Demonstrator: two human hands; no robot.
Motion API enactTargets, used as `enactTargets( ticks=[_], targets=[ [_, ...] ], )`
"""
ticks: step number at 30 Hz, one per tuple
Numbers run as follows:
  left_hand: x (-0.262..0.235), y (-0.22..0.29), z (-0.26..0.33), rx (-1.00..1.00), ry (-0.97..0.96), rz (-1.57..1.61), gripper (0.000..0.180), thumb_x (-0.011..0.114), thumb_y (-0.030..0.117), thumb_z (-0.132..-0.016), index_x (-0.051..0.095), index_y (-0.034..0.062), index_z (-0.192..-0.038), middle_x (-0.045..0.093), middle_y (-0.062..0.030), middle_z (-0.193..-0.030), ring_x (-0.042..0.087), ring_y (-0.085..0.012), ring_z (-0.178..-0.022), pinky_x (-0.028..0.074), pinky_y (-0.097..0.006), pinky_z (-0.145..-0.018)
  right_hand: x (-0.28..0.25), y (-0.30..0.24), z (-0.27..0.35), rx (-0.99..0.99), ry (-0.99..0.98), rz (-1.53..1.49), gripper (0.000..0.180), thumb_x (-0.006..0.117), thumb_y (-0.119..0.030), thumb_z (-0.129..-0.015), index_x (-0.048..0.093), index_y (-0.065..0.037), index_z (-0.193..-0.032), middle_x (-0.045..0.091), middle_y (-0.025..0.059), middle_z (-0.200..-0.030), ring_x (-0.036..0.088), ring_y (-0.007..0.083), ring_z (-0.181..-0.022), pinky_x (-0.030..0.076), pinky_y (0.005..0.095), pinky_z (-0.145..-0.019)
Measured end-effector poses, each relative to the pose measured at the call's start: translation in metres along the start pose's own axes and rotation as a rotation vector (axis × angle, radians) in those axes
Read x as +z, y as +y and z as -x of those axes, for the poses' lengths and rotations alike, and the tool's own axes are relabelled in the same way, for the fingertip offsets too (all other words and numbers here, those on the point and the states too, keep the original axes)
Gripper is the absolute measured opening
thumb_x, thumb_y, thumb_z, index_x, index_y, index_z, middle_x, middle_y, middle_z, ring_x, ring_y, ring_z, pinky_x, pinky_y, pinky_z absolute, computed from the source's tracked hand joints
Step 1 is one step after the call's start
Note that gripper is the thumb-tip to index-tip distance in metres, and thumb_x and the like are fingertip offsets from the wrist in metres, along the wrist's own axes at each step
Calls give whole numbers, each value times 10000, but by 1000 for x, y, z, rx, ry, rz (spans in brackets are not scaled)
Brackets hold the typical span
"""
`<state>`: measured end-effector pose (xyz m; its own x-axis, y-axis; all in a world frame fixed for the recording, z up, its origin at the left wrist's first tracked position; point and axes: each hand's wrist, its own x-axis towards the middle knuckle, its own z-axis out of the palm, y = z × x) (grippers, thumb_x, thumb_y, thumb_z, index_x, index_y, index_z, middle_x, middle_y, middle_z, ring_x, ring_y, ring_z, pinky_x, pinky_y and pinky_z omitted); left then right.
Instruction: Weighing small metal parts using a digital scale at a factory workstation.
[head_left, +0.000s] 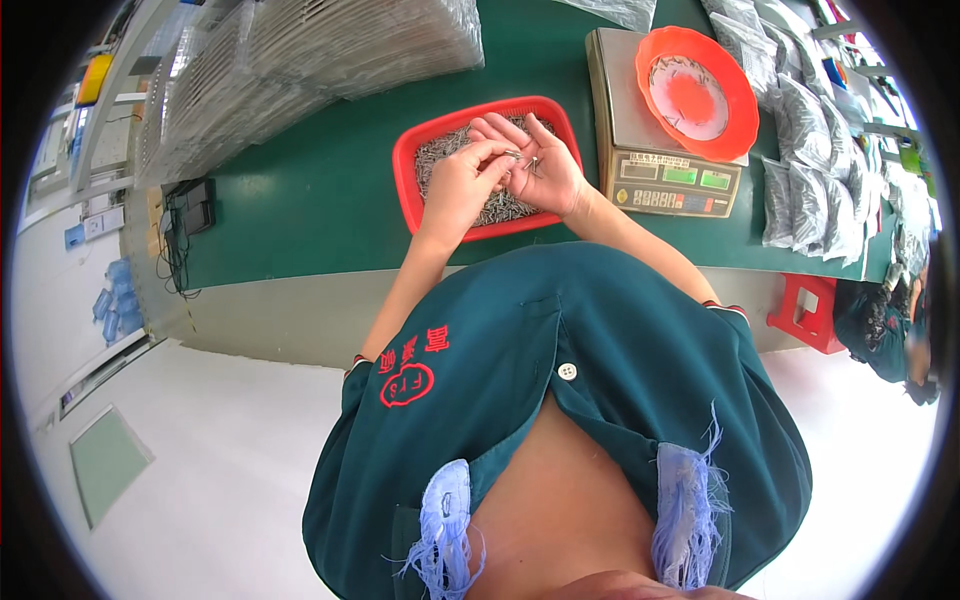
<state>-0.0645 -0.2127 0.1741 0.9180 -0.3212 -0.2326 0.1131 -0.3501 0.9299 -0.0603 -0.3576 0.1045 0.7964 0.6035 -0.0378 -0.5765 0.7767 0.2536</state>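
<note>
A red rectangular tray [408, 150] on the green table holds a heap of small grey metal screws [440, 150]. Both hands hover over that tray, close together. My left hand [462, 180] has its fingers curled and pinches small metal pieces at its fingertips. My right hand [545, 170] is held palm up beside it, cupping a few small screws in the palm. The fingertips of the two hands meet above the heap.
A weighing scale [672, 180] stands right of the tray with an orange bowl [735, 100] of small parts on top. Clear bags of grey parts [810, 150] line the table's right side. Plastic-wrapped stacks [330, 45] lie at the back left. A red stool [808, 310] stands below.
</note>
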Motion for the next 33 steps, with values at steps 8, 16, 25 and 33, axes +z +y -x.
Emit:
enactTargets(
  ticks=[8, 16, 25, 33],
  targets=[
    [-22, -3, -1, -129, -16, 441, 208, 586, 125, -899, 628, -3, -1057, 651, -62, -888, 623, -111, -791, 527, -231, -666, 15, -3, 9, -39, -87, 27, 604, 204, -464, -989, 314, -37, -1402, 333, 151, -1446, 361, 285, -1310, 321, 408, -1068],
    [-41, -27, 10, -204, 65, 479, 219, 596, 135, -897, 629, -7, -1060, 660, -85, -911, 633, -124, -791, 532, -238, -683, 38, -20, 26, -232, -58, 108, 674, 253, -531, -950, 261, -57, -1429, 181, 209, -1495, 158, 356, -1390, 136, 485, -1140],
    [-42, -31, 11, -219, -19, 407, 225, 605, 157, -893, 634, 6, -1057, 661, -67, -900, 618, -107, -788, 518, -235, -679, 75, -127, 82, -578, -377, 220, 696, 239, -568, -939, 228, -91, -1445, 150, 206, -1504, 95, 379, -1398, 109, 509, -1141],
    [-42, -25, 8, -213, -50, 376, 221, 597, 157, -897, 638, 10, -1058, 654, -60, -901, 611, -102, -785, 512, -232, -674, 107, -180, 106, -1077, 592, 1340, 843, 140, -673, -900, 205, -36, -1449, 187, 176, -1506, 108, 278, -1414, 48, 404, -1138]
  ],
)
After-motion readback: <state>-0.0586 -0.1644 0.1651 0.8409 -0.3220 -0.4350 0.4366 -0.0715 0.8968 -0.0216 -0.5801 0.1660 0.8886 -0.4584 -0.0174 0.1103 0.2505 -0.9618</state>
